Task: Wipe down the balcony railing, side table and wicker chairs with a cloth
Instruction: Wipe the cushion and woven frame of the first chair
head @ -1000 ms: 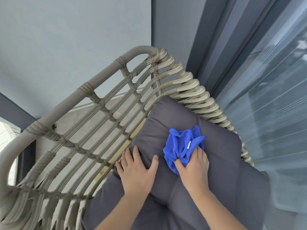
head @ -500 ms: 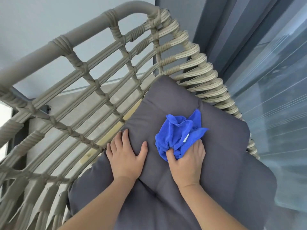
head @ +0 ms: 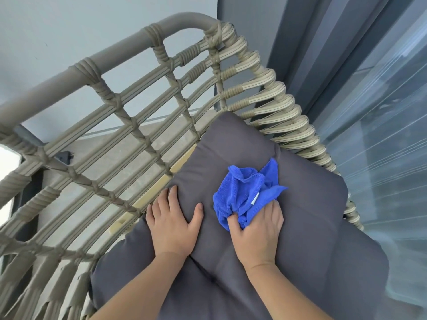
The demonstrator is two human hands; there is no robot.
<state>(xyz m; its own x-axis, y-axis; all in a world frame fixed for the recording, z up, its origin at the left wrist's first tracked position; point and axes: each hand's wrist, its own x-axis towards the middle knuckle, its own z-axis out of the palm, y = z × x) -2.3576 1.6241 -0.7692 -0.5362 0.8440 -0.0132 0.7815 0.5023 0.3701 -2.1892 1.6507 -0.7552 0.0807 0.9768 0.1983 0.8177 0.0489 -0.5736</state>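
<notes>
Your right hand, lower centre-right of the frame, presses a crumpled blue cloth onto the grey back cushion. Thumb and fingers are curled into the cloth's near edge and grip it; the rest of the cloth bunches up beyond the knuckles, toward the middle of the frame. A small white tag shows on one fold.

Your left hand, just left of the right one and not touching the cloth, lies flat on the same cushion near its left edge. Fingers are straight and close together, thumb spread out to the side; it holds nothing.

The grey back cushion leans against the wicker chair, whose woven frame fills the left and upper part of the frame. A second grey cushion sits under your forearms at the bottom of the frame.

Behind the chair, upper left: a pale wall. Along the right side of the frame: a glass panel with a dark frame.
</notes>
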